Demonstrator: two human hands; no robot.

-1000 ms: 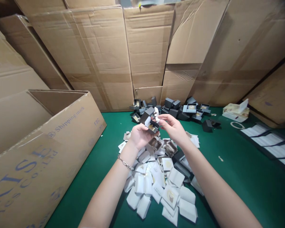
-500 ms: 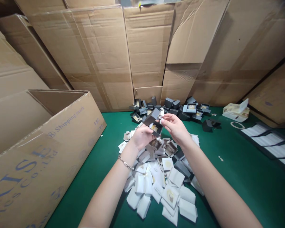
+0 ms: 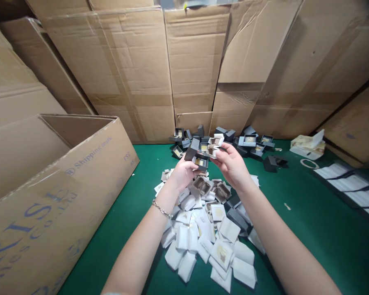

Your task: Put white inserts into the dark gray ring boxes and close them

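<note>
Green table (image 3: 135, 205); carton (image 3: 83, 184) at nine o'clock. Left hand (image 3: 183, 176) grips black box (image 3: 192, 150): keep steady. Right hand (image 3: 233, 166) pinches white insert (image 3: 215, 141).

The left hand (image 3: 182, 177) hides the underside of the small dark box (image 3: 192, 150), whose contents are too small to tell. The right hand (image 3: 233, 167) covers part of the white liner (image 3: 215, 141) it pinches, and hides some of the black boxes (image 3: 249, 140) just beyond. Left of the left hand, the carton (image 3: 94, 184) is cut off by the view's edge. Nearer than both hands, print on the paper packets (image 3: 222, 251) is illegible.
</note>
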